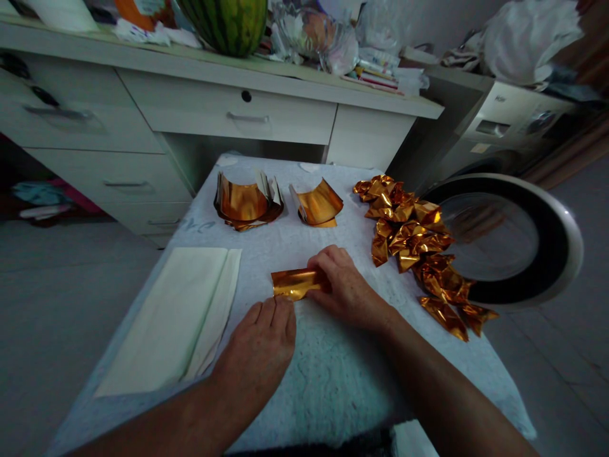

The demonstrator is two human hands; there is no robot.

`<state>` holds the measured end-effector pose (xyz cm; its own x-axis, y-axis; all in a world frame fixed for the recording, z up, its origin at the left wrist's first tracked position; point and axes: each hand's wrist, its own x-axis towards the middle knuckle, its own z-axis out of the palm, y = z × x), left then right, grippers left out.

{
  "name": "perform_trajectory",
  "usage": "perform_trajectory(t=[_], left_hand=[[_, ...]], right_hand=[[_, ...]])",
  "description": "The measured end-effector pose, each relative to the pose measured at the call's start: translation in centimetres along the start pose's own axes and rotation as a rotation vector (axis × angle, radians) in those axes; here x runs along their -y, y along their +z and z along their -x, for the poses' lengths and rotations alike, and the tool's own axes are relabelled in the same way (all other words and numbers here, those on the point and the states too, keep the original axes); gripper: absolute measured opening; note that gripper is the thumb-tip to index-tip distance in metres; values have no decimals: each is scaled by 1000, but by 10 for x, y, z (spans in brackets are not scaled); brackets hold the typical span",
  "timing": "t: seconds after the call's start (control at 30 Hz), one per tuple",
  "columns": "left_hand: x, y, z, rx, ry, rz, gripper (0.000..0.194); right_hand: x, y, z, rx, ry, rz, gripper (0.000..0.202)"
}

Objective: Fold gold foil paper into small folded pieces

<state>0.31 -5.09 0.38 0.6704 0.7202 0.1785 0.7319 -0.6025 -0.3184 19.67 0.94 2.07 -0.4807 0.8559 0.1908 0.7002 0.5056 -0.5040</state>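
Note:
In the head view, a small sheet of shiny gold foil paper lies curled into a half-roll on the cloth-covered table. My right hand grips its right end, thumb at the near side and fingers over the far side. At the near left edge, my left hand has its fingers pressed together against the foil; their tips are partly hidden. Beyond the hands stand a larger stack of curved foil sheets and a smaller stack. To the right is a heap of folded gold foil pieces.
White paper sheets lie left of my left hand on the pale tablecloth. Behind is a white drawer desk bearing a watermelon and plastic bags. A washing machine's open round door stands close to the table's right edge.

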Motion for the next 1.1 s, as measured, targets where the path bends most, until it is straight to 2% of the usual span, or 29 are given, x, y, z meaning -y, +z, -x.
perform_trajectory(t=[0.1, 0.33, 0.5, 0.67, 0.9, 1.1], left_hand=[[0, 0, -1, 15, 12, -20, 41], [8, -11, 3, 140, -51, 33, 42], [21, -21, 6, 215, -73, 113, 28], [21, -19, -12, 52, -28, 235, 17], [15, 9, -28, 12, -33, 330, 18], [20, 15, -29, -31, -80, 431, 16]], right_hand=[[3, 7, -2, 83, -12, 57, 9], [-5, 7, -3, 175, 8, 54, 6], [-8, 3, -3, 188, -13, 1, 7], [-10, -1, 0, 177, -43, -54, 11], [-15, 2, -1, 156, -83, -62, 12], [-13, 0, -2, 163, -95, -81, 7]])
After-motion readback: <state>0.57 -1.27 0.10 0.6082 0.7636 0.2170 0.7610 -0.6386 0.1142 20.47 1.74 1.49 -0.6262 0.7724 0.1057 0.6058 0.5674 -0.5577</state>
